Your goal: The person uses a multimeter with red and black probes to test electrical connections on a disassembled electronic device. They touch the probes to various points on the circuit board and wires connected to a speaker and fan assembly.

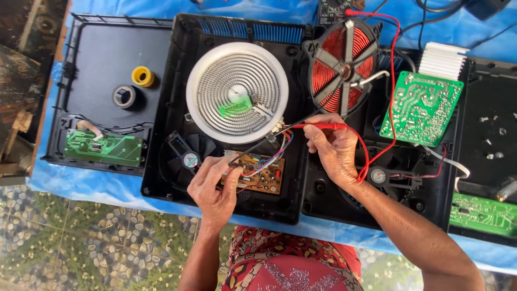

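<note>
My left hand [214, 186] pinches a black test probe [258, 144] that slants up to the terminals at the edge of a round white heating element [237, 91]. A red test probe [323, 126] lies in the grip of my right hand [335, 151], its tip aimed at the same terminals, and its red lead [394, 81] loops up to the back. Both hands hover over an opened black cooker housing [177, 81]. Below the element sits a brown circuit board [264, 175] with coloured wires.
A copper induction coil [340, 64] and a loose green circuit board [421, 108] lie on the right. A small fan [189, 159] sits left of my left hand. A black panel on the left carries two tape rolls [133, 86] and a green board [102, 147].
</note>
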